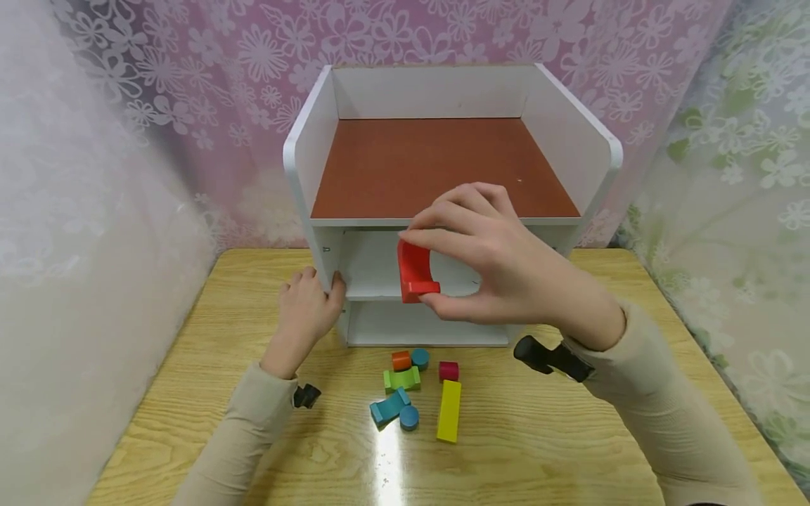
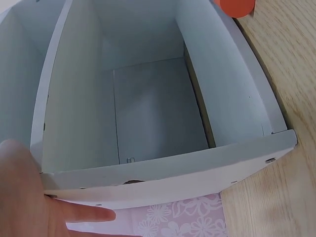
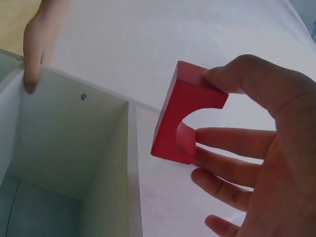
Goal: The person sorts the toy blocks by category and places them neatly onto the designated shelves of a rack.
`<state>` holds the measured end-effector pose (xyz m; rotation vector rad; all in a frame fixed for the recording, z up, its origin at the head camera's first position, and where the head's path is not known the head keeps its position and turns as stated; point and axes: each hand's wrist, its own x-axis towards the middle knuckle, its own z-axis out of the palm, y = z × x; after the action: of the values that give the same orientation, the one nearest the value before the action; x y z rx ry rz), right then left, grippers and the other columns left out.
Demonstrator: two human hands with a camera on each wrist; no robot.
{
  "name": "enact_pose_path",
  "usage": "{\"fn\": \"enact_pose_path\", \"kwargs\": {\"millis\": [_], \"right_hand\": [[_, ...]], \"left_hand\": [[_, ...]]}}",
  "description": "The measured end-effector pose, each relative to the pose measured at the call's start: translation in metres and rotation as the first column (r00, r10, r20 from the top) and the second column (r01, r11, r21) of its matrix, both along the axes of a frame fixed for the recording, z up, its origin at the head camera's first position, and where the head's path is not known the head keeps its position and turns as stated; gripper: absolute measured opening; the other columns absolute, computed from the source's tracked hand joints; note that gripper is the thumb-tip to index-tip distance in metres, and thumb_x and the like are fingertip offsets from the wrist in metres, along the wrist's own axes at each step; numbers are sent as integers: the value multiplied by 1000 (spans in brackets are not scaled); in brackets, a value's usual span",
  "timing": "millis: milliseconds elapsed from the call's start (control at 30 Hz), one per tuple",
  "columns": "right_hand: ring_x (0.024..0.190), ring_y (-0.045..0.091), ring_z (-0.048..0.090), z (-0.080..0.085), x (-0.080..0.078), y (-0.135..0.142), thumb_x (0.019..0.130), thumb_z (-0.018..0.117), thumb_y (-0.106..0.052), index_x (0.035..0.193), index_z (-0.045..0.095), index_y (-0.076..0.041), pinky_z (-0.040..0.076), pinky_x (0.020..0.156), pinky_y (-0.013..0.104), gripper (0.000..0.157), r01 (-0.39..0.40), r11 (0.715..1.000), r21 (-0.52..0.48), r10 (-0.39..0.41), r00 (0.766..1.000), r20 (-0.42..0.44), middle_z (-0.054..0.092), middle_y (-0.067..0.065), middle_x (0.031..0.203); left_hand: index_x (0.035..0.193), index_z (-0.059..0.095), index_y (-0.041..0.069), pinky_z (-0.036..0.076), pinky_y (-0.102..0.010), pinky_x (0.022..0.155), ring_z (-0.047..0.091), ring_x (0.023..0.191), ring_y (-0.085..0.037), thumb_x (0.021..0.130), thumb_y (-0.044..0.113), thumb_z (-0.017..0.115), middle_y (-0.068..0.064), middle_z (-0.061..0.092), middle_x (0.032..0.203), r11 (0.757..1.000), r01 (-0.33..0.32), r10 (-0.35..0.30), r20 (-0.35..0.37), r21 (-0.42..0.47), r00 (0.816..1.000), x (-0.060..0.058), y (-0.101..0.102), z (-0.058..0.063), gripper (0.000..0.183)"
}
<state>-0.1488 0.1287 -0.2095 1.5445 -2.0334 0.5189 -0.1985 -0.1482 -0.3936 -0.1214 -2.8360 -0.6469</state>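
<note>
My right hand (image 1: 490, 246) pinches a red arch block (image 1: 414, 270) between thumb and fingertips, in front of the shelf unit's middle opening. In the right wrist view, the arch block (image 3: 173, 118) shows its round cut-out facing the palm. My left hand (image 1: 310, 302) grips the front edge of the white shelf unit (image 1: 323, 246) at its left side, thumb on the inner side. The left wrist view has the fingers (image 2: 84, 212) along the panel's outer face. On the table before the unit lie a green arch block (image 1: 402, 380) and a blue arch block (image 1: 389, 406).
Near them are an orange block (image 1: 401, 360), two blue round blocks (image 1: 409, 418), a magenta block (image 1: 448, 371) and a long yellow block (image 1: 448, 411). The unit has a brown top board (image 1: 436, 165) between raised sides. Flowered curtains (image 1: 253, 105) hang behind the wooden table (image 1: 544, 450).
</note>
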Motion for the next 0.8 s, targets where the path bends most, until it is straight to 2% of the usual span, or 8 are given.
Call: {"fn": "enact_pose_path", "kwargs": {"millis": [300, 533, 800], "right_hand": [[109, 28, 49, 21, -26, -11, 76, 78, -27, 116, 71, -4, 27, 93, 53, 46, 17, 1000, 10, -16, 1000, -18, 66, 8, 112], [110, 25, 49, 33, -49, -22, 78, 77, -23, 114, 72, -3, 27, 94, 49, 41, 35, 999, 6, -35, 999, 42, 67, 7, 110], [112, 21, 46, 42, -72, -32, 83, 73, -26, 120, 71, -6, 24, 96, 46, 42, 112, 987, 114, -126, 984, 127, 65, 5, 114]], "left_hand": [[130, 61, 3, 41, -54, 79, 55, 94, -40, 102, 42, 30, -21, 61, 109, 1000, -8, 8, -8, -5, 1000, 1, 1, 1, 57], [130, 61, 4, 41, -53, 79, 55, 92, -39, 102, 42, 30, -20, 61, 108, 1000, -12, 12, -1, -4, 1000, 1, 1, 0, 56], [120, 65, 2, 41, -54, 79, 55, 92, -39, 102, 42, 30, -19, 61, 105, 1000, -17, 17, -16, 1, 1000, 0, 1, -1, 56]]}}
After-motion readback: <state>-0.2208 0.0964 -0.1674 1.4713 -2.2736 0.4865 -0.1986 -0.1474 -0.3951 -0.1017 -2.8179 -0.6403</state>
